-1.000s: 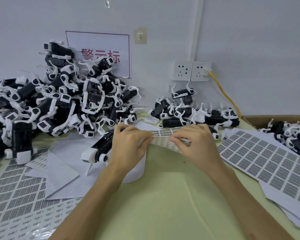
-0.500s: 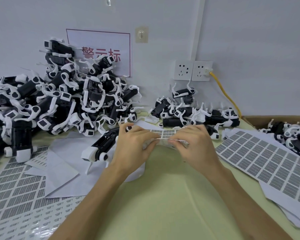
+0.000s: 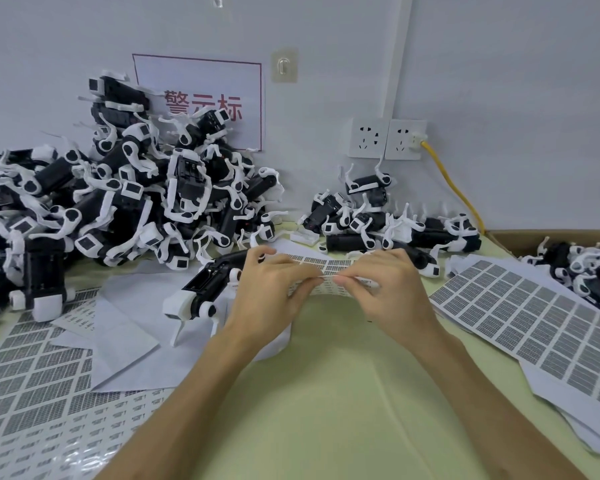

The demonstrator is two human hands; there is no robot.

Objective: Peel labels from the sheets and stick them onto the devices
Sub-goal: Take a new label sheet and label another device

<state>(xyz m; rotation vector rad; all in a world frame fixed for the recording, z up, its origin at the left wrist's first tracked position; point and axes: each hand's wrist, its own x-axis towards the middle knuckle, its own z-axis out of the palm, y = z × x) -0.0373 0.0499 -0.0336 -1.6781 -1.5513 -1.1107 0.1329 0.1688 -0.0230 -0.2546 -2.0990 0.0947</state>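
Table (image 3: 326, 427): pale green top, bearing everything listed below.

Large heap (image 3: 118, 209): black-and-white devices piled against the wall, far left.

Left label sheets (image 3: 32, 375): grey printed labels in rows, lying flat at the near left, partly under blank white paper (image 3: 129, 327).

Right label sheets (image 3: 534, 327): a fanned stack of the same kind, at the right edge.

Small heap (image 3: 395, 223): more devices, below the wall sockets (image 3: 387, 138).

Cardboard box (image 3: 520, 237): far right, holding further devices.

Single device (image 3: 205, 289): lies apart from the heaps on the white paper, just beside the left wrist.

Left hand (image 3: 271, 292): fingers curled round the left end of the held sheet (image 3: 323, 263).

Right hand (image 3: 392, 289): thumb and forefinger pinch the held sheet's near edge. Whether one label is lifted cannot be told.

The held sheet is bowed between both hands, above the table centre, in front of the small heap.
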